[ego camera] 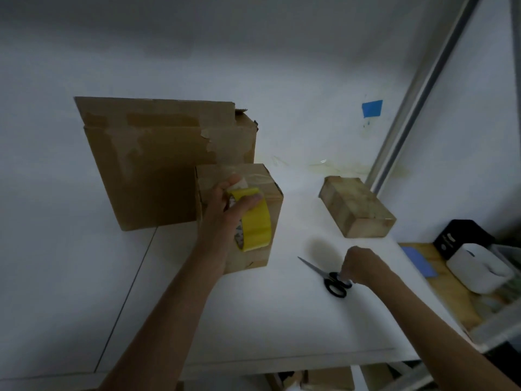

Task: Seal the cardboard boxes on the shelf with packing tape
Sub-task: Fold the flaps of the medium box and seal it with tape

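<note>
1. Left hand (225, 213) grips the yellow tape roll (256, 224), fingers wrapped round it, up against the small cardboard box (251, 259).
2. Right hand (362, 263) curls its fingers onto the black handles of the scissors (328, 277), which lie on the white shelf (253, 320).
3. The large box (158, 170) stands just behind; a third box (358, 210) sits apart to the right.

small box (263, 198): front mostly hidden behind left hand (225, 213) and tape roll (255, 221)
tape roll print: too blurred to read
scissors (315, 269): handles partly covered by blurred right hand (359, 263); grip unclear
lower boxes (327, 379): cut off by bottom edge
black box (462, 235): white marks unreadable
</note>
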